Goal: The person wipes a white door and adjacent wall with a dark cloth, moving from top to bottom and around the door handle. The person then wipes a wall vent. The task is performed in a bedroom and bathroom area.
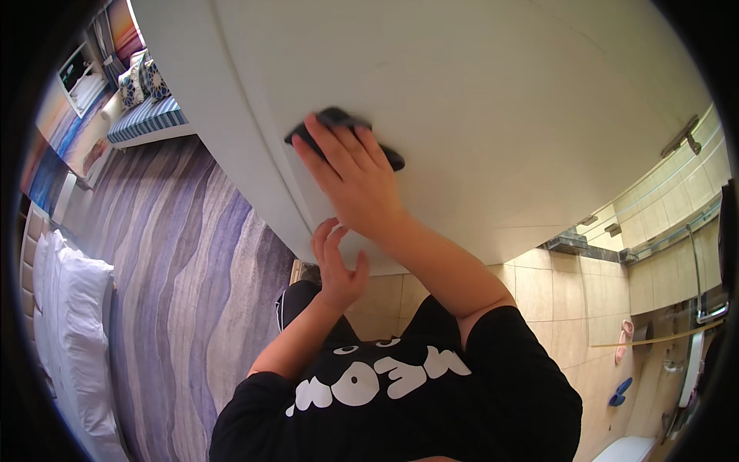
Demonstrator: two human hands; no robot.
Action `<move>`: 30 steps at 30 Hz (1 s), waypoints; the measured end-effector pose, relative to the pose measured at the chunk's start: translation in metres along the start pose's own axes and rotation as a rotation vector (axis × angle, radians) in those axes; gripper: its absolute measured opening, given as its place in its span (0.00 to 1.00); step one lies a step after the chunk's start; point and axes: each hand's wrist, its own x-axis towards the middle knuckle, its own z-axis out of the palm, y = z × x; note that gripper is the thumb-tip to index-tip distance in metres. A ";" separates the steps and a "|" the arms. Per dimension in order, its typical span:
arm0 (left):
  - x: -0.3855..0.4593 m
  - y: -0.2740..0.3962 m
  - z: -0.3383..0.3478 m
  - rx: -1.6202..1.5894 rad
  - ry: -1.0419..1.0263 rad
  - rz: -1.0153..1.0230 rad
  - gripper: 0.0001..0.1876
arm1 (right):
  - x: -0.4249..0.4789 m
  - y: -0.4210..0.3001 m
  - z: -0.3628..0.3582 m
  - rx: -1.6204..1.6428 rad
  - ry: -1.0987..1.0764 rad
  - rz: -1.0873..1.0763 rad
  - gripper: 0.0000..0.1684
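Note:
A dark cloth (394,157) lies bunched against a large white door panel (473,115). On top of it, my right hand (361,179) presses with fingers spread, pinning the cloth to the panel. My left hand (340,268) is lower and to the left, near the panel's bottom part, with bent fingers apart and nothing in them. Whether its fingertips touch the panel, I cannot tell. The cloth's middle is partly hidden under my right fingers, and its edge looks blurred.
Wavy patterned carpet (173,277) and a bed with white bedding (81,323) lie at left, a striped window seat (147,121) beyond. At right are floor tiles (537,294), glass with metal fittings, pink slippers (623,341) and blue slippers (619,392).

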 end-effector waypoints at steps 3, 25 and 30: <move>-0.003 -0.002 0.000 0.031 -0.029 0.002 0.28 | 0.003 -0.001 0.000 0.006 0.001 0.003 0.28; -0.005 -0.006 -0.010 0.042 -0.026 0.000 0.22 | -0.024 -0.013 0.026 -0.015 -0.003 0.098 0.31; -0.008 -0.005 -0.007 0.062 -0.070 0.035 0.22 | 0.031 0.023 -0.009 -0.078 0.053 0.125 0.30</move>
